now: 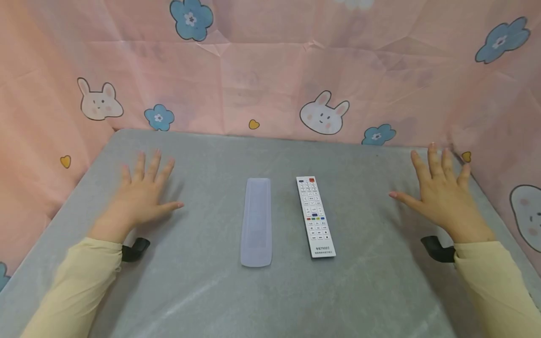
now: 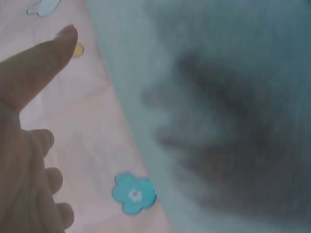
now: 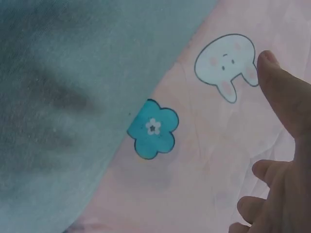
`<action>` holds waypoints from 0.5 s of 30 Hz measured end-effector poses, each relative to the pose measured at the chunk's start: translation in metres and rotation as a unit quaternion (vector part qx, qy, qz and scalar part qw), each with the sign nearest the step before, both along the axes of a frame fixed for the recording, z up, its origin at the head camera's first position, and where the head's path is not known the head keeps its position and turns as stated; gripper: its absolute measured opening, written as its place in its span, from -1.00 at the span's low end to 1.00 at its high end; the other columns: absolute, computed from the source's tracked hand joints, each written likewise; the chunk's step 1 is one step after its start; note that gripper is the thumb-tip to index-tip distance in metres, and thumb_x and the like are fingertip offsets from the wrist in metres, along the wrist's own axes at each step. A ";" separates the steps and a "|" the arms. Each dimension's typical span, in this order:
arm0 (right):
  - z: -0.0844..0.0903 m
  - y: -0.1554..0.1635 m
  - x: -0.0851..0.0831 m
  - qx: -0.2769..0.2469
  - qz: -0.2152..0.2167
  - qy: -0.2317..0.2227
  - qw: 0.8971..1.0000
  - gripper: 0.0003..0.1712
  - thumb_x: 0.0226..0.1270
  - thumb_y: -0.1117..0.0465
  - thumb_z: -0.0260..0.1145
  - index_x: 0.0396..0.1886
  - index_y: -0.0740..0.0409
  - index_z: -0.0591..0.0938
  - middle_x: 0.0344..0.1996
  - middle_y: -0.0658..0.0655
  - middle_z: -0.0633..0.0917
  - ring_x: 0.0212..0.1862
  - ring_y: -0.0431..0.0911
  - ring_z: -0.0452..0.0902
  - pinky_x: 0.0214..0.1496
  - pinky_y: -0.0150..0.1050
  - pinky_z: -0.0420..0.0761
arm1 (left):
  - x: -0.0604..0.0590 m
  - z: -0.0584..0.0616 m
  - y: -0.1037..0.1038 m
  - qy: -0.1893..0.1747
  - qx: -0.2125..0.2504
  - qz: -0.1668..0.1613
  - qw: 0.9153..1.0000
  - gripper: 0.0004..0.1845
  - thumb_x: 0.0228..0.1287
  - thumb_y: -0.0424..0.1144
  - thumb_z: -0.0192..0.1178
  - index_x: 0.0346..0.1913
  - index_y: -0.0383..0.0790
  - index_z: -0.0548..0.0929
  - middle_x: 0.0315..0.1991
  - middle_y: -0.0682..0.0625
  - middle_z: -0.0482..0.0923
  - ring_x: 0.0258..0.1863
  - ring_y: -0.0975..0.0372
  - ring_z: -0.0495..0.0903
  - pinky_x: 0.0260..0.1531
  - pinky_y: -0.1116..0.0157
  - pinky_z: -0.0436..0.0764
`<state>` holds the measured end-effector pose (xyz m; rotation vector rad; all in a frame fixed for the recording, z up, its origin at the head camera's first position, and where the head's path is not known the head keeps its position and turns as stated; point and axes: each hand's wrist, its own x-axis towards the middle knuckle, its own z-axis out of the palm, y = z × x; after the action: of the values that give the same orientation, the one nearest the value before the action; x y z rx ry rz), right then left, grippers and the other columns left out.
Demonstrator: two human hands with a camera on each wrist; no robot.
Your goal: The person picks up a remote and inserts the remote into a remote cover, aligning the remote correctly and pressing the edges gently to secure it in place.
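Note:
Two things lie side by side mid-table in the head view: a translucent, pale violet remote control cover (image 1: 256, 223) and, to its right, a white remote control (image 1: 315, 217) with its buttons facing up. My left hand (image 1: 141, 197) is out to the left of the cover, palm down with fingers and thumb spread, holding nothing. Over on the right, my right hand (image 1: 441, 199) has its fingers spread the same way, apart from the remote. Each wrist view shows a thumb and fingertips, with hand shadows on the grey cloth.
A grey cloth-covered table (image 1: 203, 300) spreads beneath both hands. Pink curtain (image 1: 262, 70) printed with rabbits, flowers and hearts hangs along the back and both sides. Black wrist mounts (image 1: 135, 249) stick out from the beige sleeves (image 1: 76, 286).

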<state>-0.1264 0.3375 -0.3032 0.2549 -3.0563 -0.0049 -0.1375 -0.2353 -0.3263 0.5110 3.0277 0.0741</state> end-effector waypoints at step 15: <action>-0.009 -0.023 0.022 -0.108 0.098 0.034 0.989 0.02 0.20 -0.04 0.36 0.40 0.46 0.07 0.33 0.57 0.10 0.36 0.38 -0.01 0.32 0.34 -0.03 | 0.009 0.000 0.084 -0.097 0.231 -0.107 0.962 -0.23 0.33 0.00 0.13 0.42 -0.38 0.11 0.41 -0.24 0.11 0.40 -0.03 0.08 0.35 0.00 0.11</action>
<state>-0.1046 0.3142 -0.3127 0.5253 -2.9181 0.3189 -0.1280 -0.1517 -0.3260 0.8057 2.7337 0.7817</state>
